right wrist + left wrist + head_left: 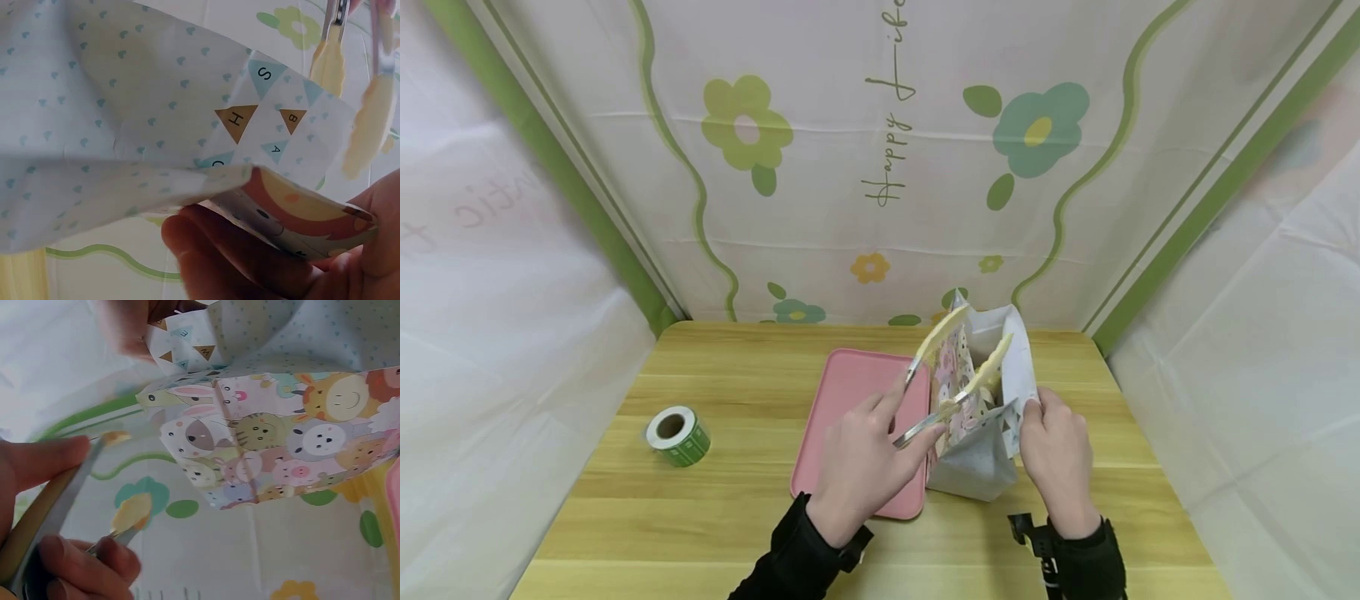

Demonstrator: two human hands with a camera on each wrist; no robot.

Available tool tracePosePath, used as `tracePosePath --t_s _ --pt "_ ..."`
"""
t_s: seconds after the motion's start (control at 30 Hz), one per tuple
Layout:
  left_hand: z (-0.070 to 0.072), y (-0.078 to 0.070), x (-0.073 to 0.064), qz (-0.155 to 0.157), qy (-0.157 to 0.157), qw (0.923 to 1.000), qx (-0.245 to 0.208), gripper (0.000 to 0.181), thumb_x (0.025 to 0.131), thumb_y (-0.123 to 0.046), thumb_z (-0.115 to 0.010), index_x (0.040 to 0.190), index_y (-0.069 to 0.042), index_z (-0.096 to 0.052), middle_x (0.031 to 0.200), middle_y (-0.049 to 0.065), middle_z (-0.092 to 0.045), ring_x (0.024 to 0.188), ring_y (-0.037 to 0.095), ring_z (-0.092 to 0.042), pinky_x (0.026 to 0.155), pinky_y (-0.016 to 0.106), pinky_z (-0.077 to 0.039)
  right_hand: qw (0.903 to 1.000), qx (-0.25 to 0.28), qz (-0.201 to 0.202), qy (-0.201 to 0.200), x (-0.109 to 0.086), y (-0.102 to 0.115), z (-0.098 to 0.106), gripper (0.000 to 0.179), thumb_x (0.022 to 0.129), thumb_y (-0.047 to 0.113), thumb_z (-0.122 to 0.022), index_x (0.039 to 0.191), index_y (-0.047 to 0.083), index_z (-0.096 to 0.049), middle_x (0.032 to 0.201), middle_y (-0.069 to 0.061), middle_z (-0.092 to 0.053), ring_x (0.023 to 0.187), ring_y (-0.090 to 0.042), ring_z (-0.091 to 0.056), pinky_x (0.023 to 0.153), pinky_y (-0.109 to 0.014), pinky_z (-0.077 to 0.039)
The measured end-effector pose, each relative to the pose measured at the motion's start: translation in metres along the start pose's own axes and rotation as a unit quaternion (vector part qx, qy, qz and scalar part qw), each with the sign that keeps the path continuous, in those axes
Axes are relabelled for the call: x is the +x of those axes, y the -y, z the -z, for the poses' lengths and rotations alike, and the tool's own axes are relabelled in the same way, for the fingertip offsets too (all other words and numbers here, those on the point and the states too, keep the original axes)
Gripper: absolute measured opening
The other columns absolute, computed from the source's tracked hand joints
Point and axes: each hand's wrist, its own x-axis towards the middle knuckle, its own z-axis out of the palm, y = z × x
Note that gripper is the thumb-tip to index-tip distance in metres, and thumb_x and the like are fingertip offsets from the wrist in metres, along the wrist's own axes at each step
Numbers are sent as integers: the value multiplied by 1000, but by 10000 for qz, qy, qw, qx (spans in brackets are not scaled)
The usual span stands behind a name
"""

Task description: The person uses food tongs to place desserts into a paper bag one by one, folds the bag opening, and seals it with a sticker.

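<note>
A pair of metal tongs [988, 367] with cream-coloured tips is held in my left hand [863, 462], between thumb and fingers. Its two arms stand apart at the mouth of a paper bag [973, 467], with nothing between the tips. Cartoon animals cover the bag's outside, and lettered triangles mark its side in the right wrist view. My right hand [1057, 446] pinches the bag's rim at the right, thumb on one side and fingers on the other. Something yellowish shows inside the bag, mostly hidden by its walls and the tongs.
Left of the bag a pink tray [857, 375] lies on the wooden table [737, 500], partly under my left hand. A roll of green labels [688, 446] stands farther left. Flower-printed cloth [820, 200] hangs behind the table, with white cloth at both sides.
</note>
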Motion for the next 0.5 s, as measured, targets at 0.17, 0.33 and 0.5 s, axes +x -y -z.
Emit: tracePosePath --t_s 0.17,0.33,0.5 --pt "-4 17 -17 309 -562 9976 -246 76 80 -45 -81 138 -2 -56 70 -8 -42 56 6 -35 50 20 -30 10000 30 -25 0 0 -1 -1 37 102 14 -37 121 -4 -63 96 -24 -66 66 -30 -59 49 -38 -40" --pt "-20 38 -45 1556 9 9878 -42 91 82 -58 -73 143 3 -47 68 -5 -44 53 7 -36 50 24 -32 9999 148 -19 0 1 -1 -3 34 102 13 -39 119 -4 -64 96 -24 -67 69 -31 -61 51 -38 -42" --pt "-50 74 -69 2624 865 9593 582 99 80 -67 -67 140 10 -48 75 11 -59 56 17 -51 50 33 -40 9986 472 84 201 2 0 -4 32 102 10 -41 121 -7 -62 84 -18 -66 67 -27 -58 55 -37 -43"
